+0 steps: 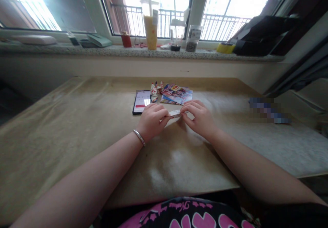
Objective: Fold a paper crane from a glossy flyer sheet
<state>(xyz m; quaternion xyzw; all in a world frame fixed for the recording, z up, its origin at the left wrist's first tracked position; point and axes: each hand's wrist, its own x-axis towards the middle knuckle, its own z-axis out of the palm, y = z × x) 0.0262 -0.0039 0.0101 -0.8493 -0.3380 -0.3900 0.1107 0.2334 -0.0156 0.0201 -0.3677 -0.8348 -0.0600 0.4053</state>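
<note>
Tan and faintly glossy, the worktop (77, 135) runs back to a far edge below the window sill, and both hands meet over it, short of that edge. On it, the left hand (153, 119) and right hand (201, 118) face each other with the pale strip between them. Just beyond the right hand, toward the far edge, printed sheets (179, 97) lie overlapping; a phone (140, 102) lies just beside the left hand, and folded paper (154, 91) stands between phone and sheets. Smallest is the pale strip (175, 113), its long axis running from one hand to the other, the right end slightly nearer the far edge. Fingers of each hand pinch one end, so neither hand is nearer; whether its underside touches the worktop, I cannot tell.
</note>
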